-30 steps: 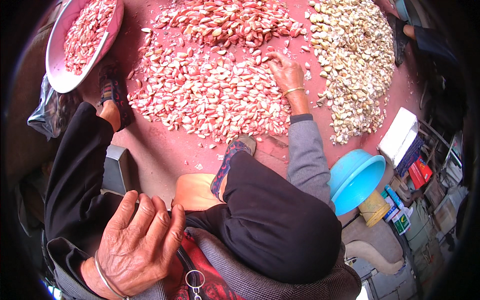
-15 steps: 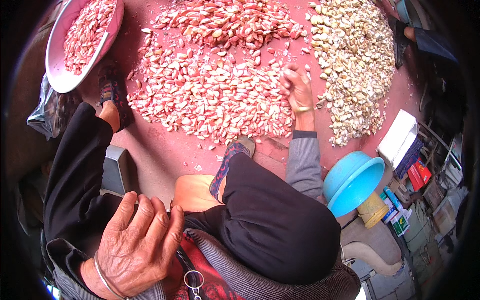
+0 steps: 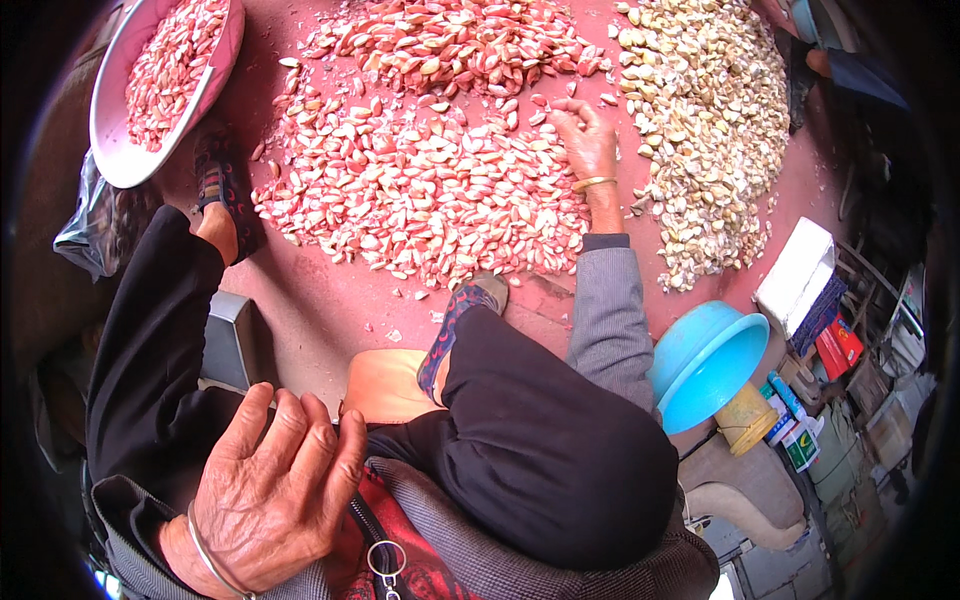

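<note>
My right hand (image 3: 588, 140) is over the upper right edge of a wide spread of pink-and-white garlic cloves (image 3: 430, 190). Its fingers are bent and point left, with thumb and forefinger apart; I make out nothing between them. My left hand (image 3: 278, 490) rests in my lap, back upward, its fingers loosely stretched and holding nothing. Beyond the spread lies a thicker heap of redder cloves (image 3: 470, 40). To the right of my right hand is a long pile of pale yellowish cloves (image 3: 705, 130).
A pinkish-white basin (image 3: 120, 150) at the far left holds more red cloves. A light blue basin (image 3: 700, 350) leans by my right knee, over a yellow bucket (image 3: 745, 420). A white box (image 3: 797, 275) and clutter stand at right. Someone's dark-clad leg (image 3: 860, 78) shows at upper right.
My right hand has moved slightly away from me, and its fingers have uncurled from a tighter closed shape. My left hand has stayed in place.
</note>
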A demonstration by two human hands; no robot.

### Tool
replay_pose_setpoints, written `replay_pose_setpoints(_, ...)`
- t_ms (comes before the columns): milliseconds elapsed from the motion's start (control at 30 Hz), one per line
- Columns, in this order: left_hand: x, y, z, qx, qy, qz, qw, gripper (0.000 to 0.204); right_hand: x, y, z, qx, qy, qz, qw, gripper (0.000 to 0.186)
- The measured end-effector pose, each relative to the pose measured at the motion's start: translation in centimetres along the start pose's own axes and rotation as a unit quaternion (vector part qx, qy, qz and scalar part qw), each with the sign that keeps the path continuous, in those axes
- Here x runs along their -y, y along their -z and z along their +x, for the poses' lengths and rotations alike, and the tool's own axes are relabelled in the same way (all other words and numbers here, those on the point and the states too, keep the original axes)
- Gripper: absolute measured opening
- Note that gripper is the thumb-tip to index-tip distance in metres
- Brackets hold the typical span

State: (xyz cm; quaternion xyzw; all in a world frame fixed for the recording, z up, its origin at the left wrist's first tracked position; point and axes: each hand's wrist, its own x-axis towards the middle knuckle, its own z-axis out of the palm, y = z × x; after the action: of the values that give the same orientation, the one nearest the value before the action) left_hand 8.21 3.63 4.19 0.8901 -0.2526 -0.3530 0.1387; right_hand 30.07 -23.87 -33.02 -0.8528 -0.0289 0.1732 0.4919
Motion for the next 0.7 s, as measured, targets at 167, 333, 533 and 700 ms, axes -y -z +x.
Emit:
replay_pose_setpoints(167, 0.1, -0.1, 0.0, 0.003, 0.003, -0.004, 1.000, 0.053, 0.3, -1.1, 0.1, 0.024, 0.070, -0.254, 0.964, 0.024)
replay_pose_setpoints(333, -0.1, 0.0, -0.2, -0.002, 0.008, -0.010, 1.000, 0.055, 0.2, -1.3, 0.2, 0.032, 0.075, -0.307, 0.948, 0.024)
replay_pose_setpoints(533, 0.2, -0.3, -0.5, -0.018, 0.000, -0.008, 1.000, 0.056, 1.2, -1.6, -0.5, -0.027, 0.078, -0.249, 0.965, 0.021)
replay_pose_setpoints(700, 0.3, -0.5, -0.8, -0.020, -0.006, -0.018, 1.000, 0.057, 2.5, -4.3, -0.2, 0.017, 0.121, -0.192, 0.974, 0.016)
